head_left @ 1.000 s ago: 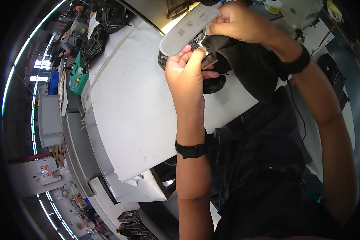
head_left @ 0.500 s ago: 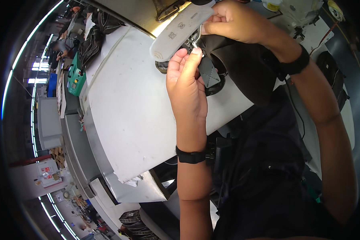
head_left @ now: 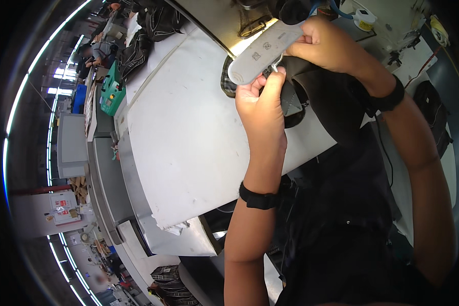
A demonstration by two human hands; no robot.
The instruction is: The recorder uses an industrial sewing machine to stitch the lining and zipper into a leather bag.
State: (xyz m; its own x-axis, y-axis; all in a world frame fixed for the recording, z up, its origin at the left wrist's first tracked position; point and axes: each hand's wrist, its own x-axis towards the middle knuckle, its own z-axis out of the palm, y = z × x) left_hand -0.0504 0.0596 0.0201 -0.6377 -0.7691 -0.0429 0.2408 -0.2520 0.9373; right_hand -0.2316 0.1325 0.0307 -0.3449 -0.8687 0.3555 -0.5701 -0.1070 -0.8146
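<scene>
A long pale-grey machine cover [head_left: 265,53] with rounded ends slants across the top middle. Just below its near edge, my left hand [head_left: 262,104] is closed, thumb against fingers, at a small bent metal part [head_left: 277,65]; what the fingertips pinch is hidden. My right hand [head_left: 329,48] is closed at the cover's right end, thumb and fingers together, their contents hidden too. Beside my left hand hangs a stitched grey patch [head_left: 291,99], over a black piece with a toothed edge [head_left: 297,119]. Plaid fabric [head_left: 226,79] shows left of the cover. Dark fabric [head_left: 334,99] lies below my right hand.
The white worktop [head_left: 188,127] spreads to the left, with crumpled white material [head_left: 176,228] at its front corner. A green case [head_left: 112,91] and dark garments [head_left: 160,21] lie beyond. A yellow-labelled container [head_left: 364,20] stands at upper right. Another person [head_left: 99,52] is far left.
The view has shifted, so hands, cover and worktop appear farther right and slightly lower. My left hand is still pinched below the cover, my right still at its right end.
</scene>
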